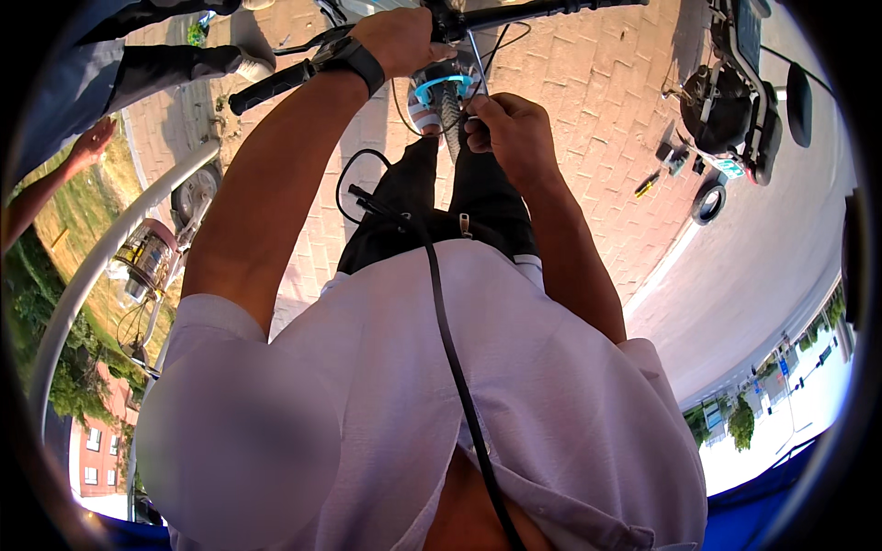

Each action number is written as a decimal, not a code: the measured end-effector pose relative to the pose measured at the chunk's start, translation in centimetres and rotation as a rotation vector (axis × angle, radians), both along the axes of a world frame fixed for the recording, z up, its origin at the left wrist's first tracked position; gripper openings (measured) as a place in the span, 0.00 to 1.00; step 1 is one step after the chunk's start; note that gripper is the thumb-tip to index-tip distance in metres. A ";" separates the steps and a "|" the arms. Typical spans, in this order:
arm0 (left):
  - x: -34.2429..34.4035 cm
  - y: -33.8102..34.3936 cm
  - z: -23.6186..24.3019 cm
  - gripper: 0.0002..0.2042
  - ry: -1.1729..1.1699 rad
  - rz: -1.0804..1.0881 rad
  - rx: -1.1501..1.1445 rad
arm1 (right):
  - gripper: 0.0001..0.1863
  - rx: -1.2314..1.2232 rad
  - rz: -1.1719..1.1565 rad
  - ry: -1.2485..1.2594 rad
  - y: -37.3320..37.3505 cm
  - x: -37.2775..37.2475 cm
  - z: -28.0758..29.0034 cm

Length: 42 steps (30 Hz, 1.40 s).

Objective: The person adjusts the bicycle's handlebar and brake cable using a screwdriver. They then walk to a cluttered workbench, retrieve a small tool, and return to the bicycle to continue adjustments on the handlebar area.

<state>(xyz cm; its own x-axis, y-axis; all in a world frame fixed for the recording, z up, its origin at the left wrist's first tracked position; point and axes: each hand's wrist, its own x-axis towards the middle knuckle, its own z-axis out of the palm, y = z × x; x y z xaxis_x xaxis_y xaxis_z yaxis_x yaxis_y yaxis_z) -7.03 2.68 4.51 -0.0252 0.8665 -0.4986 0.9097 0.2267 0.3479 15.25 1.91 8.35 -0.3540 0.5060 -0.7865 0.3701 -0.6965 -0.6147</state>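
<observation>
A bicycle stands in front of me, its front wheel (451, 115) between my legs and a light-blue curved part (432, 85) over the tyre. My left hand (395, 44), with a black watch (351, 61) on the wrist, is closed at the middle of the black handlebar (514, 14), by the stem. Its far fingers are partly hidden. Lower and to the right, my right hand (511, 129) pinches a thin silver rod-shaped tool (478, 62), which slants up toward the stem. The tool's kind and upper tip are unclear. Thin black cables (401, 112) loop around the front.
A person in dark trousers (175, 73) stands at the left, a hand (95, 140) showing. A pale metal rail (96, 257) curves down there, with another bicycle (197, 197) behind. To the right are a parked scooter (726, 110) and a yellow-handled tool (647, 185) on the paving (588, 119).
</observation>
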 end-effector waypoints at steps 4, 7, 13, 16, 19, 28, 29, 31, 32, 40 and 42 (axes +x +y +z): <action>-0.1 -0.2 -0.4 0.29 0.052 -0.055 0.045 | 0.16 0.109 0.040 -0.072 -0.1 0.6 -0.5; 0.0 0.0 -0.3 0.30 -0.018 -0.023 0.007 | 0.17 0.145 0.073 -0.108 0.2 0.6 -0.5; -0.2 -0.1 -0.8 0.33 0.011 -0.015 0.015 | 0.13 0.158 0.005 -0.028 -0.1 0.5 -0.8; -0.4 -0.1 -1.1 0.32 0.012 -0.023 -0.005 | 0.11 0.183 -0.081 0.061 0.2 0.1 0.0; -0.3 -0.1 -1.0 0.31 0.028 -0.031 -0.010 | 0.10 0.253 -0.136 0.108 1.0 -0.2 -0.9; 0.1 0.1 -0.1 0.28 0.012 0.020 0.005 | 0.05 0.343 -0.220 0.302 3.6 -3.0 -2.5; 0.2 0.1 -0.1 0.27 0.024 0.019 0.001 | 0.05 0.343 -0.255 0.380 3.6 -3.3 -2.5; 0.2 0.0 0.0 0.27 0.048 0.026 -0.007 | 0.05 0.345 -0.272 0.468 3.7 -3.6 -2.2; 0.1 -0.1 0.0 0.27 0.038 0.030 -0.007 | 0.06 0.350 -0.256 0.477 3.6 -3.5 -1.8; 0.0 -0.2 -0.2 0.26 0.004 0.044 0.001 | 0.06 0.282 -0.103 0.281 4.7 -3.6 -2.8; -0.2 -0.3 -0.6 0.26 0.009 0.026 0.043 | 0.06 0.327 -0.053 0.231 5.2 -3.7 -2.7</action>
<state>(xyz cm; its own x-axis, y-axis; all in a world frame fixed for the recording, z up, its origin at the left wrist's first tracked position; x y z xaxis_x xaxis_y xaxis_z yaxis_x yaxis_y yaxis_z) -7.23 2.41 3.92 -0.0524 0.8861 -0.4606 0.9070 0.2352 0.3493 11.52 7.12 5.65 -0.4693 0.7386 -0.4840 0.1649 -0.4651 -0.8697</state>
